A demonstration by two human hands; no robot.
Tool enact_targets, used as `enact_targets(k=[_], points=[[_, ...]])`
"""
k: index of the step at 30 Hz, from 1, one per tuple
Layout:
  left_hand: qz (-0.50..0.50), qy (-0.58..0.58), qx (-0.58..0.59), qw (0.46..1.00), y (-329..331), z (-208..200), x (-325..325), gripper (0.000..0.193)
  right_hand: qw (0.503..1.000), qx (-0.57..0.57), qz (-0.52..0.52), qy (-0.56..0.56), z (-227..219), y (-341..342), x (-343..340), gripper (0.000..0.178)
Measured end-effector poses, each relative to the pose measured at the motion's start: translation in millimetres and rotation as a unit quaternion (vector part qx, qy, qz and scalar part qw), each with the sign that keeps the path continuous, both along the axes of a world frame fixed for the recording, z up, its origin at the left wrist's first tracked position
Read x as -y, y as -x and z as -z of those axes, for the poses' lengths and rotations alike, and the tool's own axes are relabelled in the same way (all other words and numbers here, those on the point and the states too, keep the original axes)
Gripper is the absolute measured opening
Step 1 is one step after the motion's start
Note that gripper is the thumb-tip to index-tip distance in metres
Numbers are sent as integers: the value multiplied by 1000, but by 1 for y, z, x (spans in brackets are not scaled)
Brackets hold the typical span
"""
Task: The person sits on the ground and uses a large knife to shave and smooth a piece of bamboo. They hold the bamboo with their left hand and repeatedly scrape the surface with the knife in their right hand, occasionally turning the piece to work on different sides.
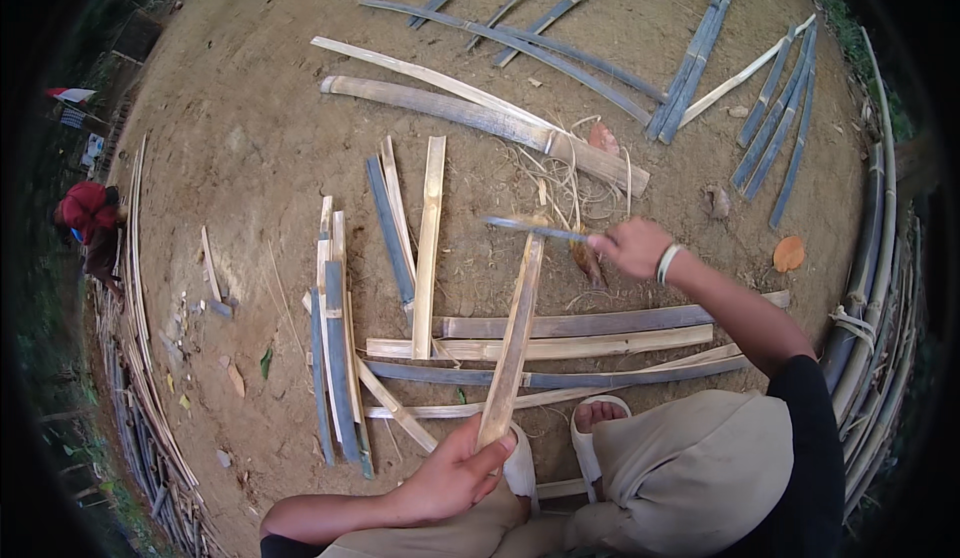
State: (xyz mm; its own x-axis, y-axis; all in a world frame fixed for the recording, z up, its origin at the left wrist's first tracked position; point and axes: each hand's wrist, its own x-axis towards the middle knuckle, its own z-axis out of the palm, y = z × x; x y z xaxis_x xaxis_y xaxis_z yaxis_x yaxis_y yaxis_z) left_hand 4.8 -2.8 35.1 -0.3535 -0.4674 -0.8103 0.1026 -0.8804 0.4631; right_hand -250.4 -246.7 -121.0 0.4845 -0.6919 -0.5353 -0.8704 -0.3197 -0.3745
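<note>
Grips the lower end of a bamboo strip (512, 338) in the left hand (450, 473), tilting it up and forward over the ground (250, 88). Clenches a knife (530, 226) in the right hand (632, 251), hiding the handle inside the curled fingers and pointing the blade leftward across the strip's far end; cannot tell whether blade and bamboo touch. Has split pieces (600, 343) laid crosswise beneath the strip, just beyond the sandaled feet (603, 413), and a cluster of lengths (337, 338) to their left. Beyond the knife, shows a tangle of thin peelings (575, 193) beside a wide bamboo piece (440, 108). Has dark strips (700, 53) toward the ground's far right corner, and tied poles (866, 258) along its right edge.
</note>
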Motion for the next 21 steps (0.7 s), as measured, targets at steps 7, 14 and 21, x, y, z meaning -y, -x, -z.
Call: enact_targets(k=[7,14,21], points=[[7,16,14,1000,-1,-1,0,11,991,85,-105,10,-5,1,-25,68],[-3,21,34,999,4,-4,0,11,991,67,-115,30,-14,0,-22,66],[-13,17,47,999,10,-12,6,13,995,76,-58,13,-3,15,-19,65]])
